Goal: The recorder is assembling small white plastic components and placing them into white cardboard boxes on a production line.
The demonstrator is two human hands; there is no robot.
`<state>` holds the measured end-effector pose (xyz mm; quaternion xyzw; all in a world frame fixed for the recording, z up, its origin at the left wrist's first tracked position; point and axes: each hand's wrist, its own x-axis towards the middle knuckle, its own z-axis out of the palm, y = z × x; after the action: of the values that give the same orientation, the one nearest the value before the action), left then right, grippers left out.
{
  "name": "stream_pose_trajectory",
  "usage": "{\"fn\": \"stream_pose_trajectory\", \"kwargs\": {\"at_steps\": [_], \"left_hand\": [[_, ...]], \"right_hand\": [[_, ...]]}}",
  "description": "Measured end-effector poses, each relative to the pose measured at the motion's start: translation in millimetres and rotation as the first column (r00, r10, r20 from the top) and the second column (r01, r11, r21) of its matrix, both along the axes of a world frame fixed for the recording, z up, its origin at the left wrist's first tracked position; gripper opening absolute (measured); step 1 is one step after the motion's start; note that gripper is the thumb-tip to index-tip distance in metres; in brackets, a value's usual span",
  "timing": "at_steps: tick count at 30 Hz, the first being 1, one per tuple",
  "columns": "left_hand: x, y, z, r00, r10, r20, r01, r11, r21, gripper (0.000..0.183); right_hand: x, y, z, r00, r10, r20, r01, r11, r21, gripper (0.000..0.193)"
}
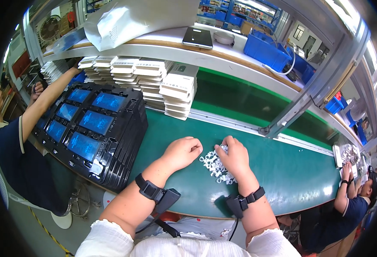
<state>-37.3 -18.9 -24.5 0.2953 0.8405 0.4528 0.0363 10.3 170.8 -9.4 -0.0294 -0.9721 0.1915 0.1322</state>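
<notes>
Fingers (192, 142) are curled on our left hand (179, 154) and parted from the thumb on our right hand (235, 157) at the white plastic bits (216, 167) on the green table (287, 175), can't tell if pinching, so let's nudge gently.

Counter (287, 184): smooth green sheet, glossy where the lamps catch it. Small loops (217, 166): white, plastic by their look from where I stand. Stacked trays (126, 156): shiny black moulded plastic, bearing slick blue pieces (84, 145). Cartons (177, 91): matt white card. Bag (139, 23): creased, with a satin sheen. Post (312, 96): pale metal. Shelf edging (252, 68): brown wood. Bin (263, 51): blue plastic. Sleeves (111, 237): crinkled white cloth.
</notes>
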Motion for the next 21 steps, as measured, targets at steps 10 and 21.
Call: {"fn": "stream_pose_trajectory", "kwargs": {"at_steps": [10, 21], "left_hand": [[3.1, -2.2, -2.6, 0.999, -0.009, -0.038, 0.009, 1.0, -0.017, 0.014], [4.4, -0.3, -1.4, 0.999, -0.012, -0.044, 0.012, 1.0, 0.008, 0.011]], "right_hand": [[3.0, -2.3, 2.1, 1.0, 0.013, 0.016, -0.012, 0.998, -0.062, 0.028], [2.7, -0.2, 2.8, 1.0, 0.022, 0.016, -0.022, 0.998, -0.053, 0.028]]}}
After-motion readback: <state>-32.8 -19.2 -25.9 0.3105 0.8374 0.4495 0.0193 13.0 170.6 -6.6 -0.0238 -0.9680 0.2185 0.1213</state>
